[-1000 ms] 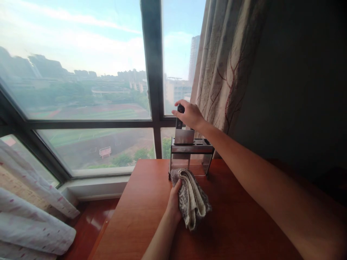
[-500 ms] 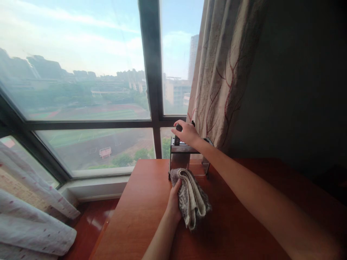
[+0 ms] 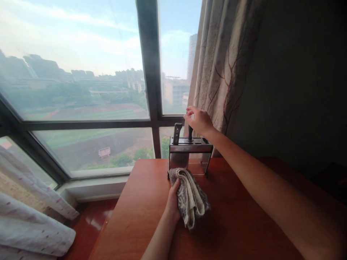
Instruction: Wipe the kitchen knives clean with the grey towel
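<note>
A folded grey and cream cloth (image 3: pixel 191 198) is gripped in my left hand (image 3: pixel 173 200), its layers bunched above the table. Beyond it stands a knife rack (image 3: pixel 202 147) with a metal top and clear panels. The left slot holds a knife with a black riveted handle (image 3: pixel 177 133); its broad blade shows through the front panel. A second black handle (image 3: pixel 190 134) rises from the slot beside it. My right hand (image 3: pixel 200 121) is over that handle's top, thumb and fingers curved and apart. Whether it touches the handle, I cannot tell.
The rack rests near the far edge of the reddish-brown wooden table (image 3: pixel 135 209). Behind are a framed window (image 3: pixel 89 125) and a patterned curtain (image 3: pixel 217 72). A pale curtain (image 3: pixel 35 224) hangs low at left, and a dark wall fills the right.
My right hand has left the riveted knife handle and moved right and up to the second black handle. My left hand still holds the cloth in nearly the same place.
</note>
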Tool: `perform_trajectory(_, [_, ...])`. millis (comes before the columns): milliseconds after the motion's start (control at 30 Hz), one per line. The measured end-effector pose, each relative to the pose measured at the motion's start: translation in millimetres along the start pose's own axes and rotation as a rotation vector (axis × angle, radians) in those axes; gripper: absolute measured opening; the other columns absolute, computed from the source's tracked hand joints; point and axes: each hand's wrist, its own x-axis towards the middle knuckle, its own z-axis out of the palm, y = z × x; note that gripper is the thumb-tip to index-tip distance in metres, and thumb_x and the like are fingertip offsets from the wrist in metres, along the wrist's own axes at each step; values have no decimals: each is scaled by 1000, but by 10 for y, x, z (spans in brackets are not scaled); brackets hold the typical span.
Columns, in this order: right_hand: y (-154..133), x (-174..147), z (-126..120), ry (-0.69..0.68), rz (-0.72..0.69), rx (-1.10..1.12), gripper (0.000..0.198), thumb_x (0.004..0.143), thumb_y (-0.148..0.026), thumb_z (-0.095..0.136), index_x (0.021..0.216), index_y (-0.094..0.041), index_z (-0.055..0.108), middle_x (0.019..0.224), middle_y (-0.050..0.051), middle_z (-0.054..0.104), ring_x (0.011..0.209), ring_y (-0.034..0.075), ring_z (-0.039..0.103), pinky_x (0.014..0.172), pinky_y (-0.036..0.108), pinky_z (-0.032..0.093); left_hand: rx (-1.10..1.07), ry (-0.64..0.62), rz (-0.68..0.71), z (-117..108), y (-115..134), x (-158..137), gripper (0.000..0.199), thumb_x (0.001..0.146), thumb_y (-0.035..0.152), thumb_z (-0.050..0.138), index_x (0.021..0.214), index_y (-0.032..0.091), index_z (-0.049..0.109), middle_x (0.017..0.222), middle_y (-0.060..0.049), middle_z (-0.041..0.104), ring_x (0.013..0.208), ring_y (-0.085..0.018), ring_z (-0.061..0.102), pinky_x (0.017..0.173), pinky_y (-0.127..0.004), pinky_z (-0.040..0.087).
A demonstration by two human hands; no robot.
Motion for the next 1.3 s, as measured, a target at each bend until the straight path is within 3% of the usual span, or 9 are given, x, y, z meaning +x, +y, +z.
perform_trajectory(100, [96, -6, 2, -27, 37, -80, 40, 83, -35, 59, 120, -21, 57, 114, 10, 66, 101, 28, 63, 83, 38, 49, 3, -4, 0, 1, 4, 2, 45, 83, 36, 63, 118, 8, 62, 95, -15, 76, 89, -32, 72, 88, -45, 53])
perform_trajectory(200, [180, -56, 71, -167, 96, -116, 56, 80, -40, 63, 131, -21, 49, 124, 13, 62, 107, 31, 61, 84, 39, 48, 8, 3, 5, 9, 7, -4, 46, 83, 36, 64, 119, 8, 62, 96, -15, 76, 88, -32, 72, 88, -45, 53])
perform_trajectory(333, [251, -128, 184, -302, 114, -84, 51, 83, -34, 59, 131, -21, 48, 105, 12, 70, 82, 26, 69, 72, 34, 50, 4, 14, -3, 22, 5, -17, 47, 83, 38, 63, 121, 10, 61, 96, -15, 76, 87, -31, 72, 88, -45, 53])
perform_trajectory(467, [252, -121, 211, -300, 99, -54, 43, 85, -33, 56, 125, -20, 51, 99, 11, 71, 64, 21, 68, 66, 30, 50, -4, 9, -8, 17, 0, -17, 49, 83, 40, 62, 122, 10, 60, 97, -15, 76, 88, -32, 72, 88, -45, 53])
perform_trajectory(733, [219, 248, -58, -184, 112, -13, 41, 86, -34, 55, 125, -21, 49, 93, 7, 71, 48, 15, 63, 57, 28, 51, -33, -28, 0, -7, -4, 12, 55, 83, 47, 61, 125, 10, 59, 101, -16, 75, 94, -32, 71, 92, -46, 51])
perform_trajectory(933, [193, 687, -407, 82, 110, 185, 35, 80, -29, 62, 114, -20, 54, 67, 0, 67, 40, 16, 59, 46, 30, 51, -39, -34, -8, 10, 1, 30, 57, 82, 49, 62, 126, 12, 57, 103, -16, 74, 95, -32, 70, 92, -46, 51])
perform_trajectory(1033, [138, 837, -589, 192, 73, 266, 32, 79, -26, 63, 110, -19, 55, 65, 0, 66, 42, 17, 60, 43, 31, 50, -32, -31, 6, 0, -1, 47, 56, 82, 49, 63, 125, 12, 58, 103, -16, 74, 95, -31, 70, 91, -46, 51])
perform_trajectory(1167, [55, 840, -839, 237, -5, 349, 31, 81, -27, 63, 110, -20, 55, 73, 3, 69, 55, 20, 67, 48, 32, 52, -37, -38, 28, -33, -9, 68, 55, 82, 48, 63, 123, 12, 59, 103, -16, 74, 95, -31, 70, 92, -46, 51])
perform_trajectory(1300, [-1, 538, -1050, 264, -42, 462, 25, 85, -35, 61, 107, -22, 57, 74, 3, 70, 61, 20, 68, 50, 31, 52, -75, -70, 55, -47, -4, 56, 53, 83, 46, 63, 123, 12, 59, 104, -16, 74, 98, -32, 69, 96, -46, 49])
